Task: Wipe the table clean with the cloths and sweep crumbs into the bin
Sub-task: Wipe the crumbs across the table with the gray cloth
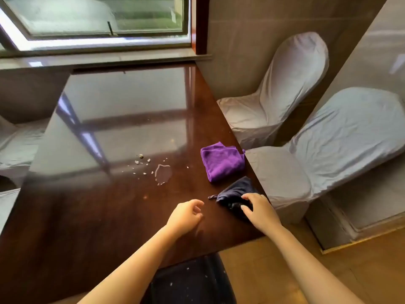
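On the glossy dark wooden table lie pale crumbs and a small water puddle near the middle. A folded purple cloth sits by the right edge. Just in front of it lies a crumpled dark navy cloth, and my right hand rests on its near part with fingers curled onto the fabric. My left hand hovers low over the bare tabletop to the left of it, fingers loosely curled, holding nothing. A dark bin with a few crumbs inside stands below the table's near edge.
Two chairs in white covers stand to the right of the table, close to its edge. A window and sill run along the far side. Another covered chair shows at the left. Wooden floor lies at lower right.
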The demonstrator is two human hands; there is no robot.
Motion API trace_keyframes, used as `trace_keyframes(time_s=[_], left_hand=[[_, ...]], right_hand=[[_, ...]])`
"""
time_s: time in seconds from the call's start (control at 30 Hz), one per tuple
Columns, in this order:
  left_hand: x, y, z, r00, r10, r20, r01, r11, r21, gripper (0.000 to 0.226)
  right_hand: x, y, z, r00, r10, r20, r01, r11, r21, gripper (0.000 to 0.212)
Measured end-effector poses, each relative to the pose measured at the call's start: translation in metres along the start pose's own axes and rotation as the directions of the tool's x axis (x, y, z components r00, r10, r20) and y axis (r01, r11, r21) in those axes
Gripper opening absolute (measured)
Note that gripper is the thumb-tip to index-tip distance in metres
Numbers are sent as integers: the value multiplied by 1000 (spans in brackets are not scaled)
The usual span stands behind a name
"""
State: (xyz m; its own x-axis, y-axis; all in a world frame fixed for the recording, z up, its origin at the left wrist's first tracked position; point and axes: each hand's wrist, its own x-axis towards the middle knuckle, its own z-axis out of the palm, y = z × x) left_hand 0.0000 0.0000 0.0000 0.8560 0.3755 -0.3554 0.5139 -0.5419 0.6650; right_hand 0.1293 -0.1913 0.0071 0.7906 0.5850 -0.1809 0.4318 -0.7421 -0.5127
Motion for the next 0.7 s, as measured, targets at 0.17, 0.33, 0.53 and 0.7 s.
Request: trace_keyframes(time_s=[0.17, 0.33, 0.53, 0.7], left_hand=[[27, 35, 39, 990, 140, -28, -136, 984, 113, 53], [52, 53, 71, 974, 225, -21, -212, 943, 256, 62], [70, 54, 87, 958, 252, -135, -188, 911, 366, 48], [72, 58, 84, 955, 238, -176, -166, 922, 350, 31]], right_hand=[[10, 33, 0, 998, 62, -2, -61, 975, -215, 49], [18, 57, 7, 997, 34, 71, -19, 978, -209, 61], [25, 68, 17, 1000, -5, -12, 3, 994, -112, 53], [26, 59, 27, 991, -37, -125, 32, 999, -37, 33]])
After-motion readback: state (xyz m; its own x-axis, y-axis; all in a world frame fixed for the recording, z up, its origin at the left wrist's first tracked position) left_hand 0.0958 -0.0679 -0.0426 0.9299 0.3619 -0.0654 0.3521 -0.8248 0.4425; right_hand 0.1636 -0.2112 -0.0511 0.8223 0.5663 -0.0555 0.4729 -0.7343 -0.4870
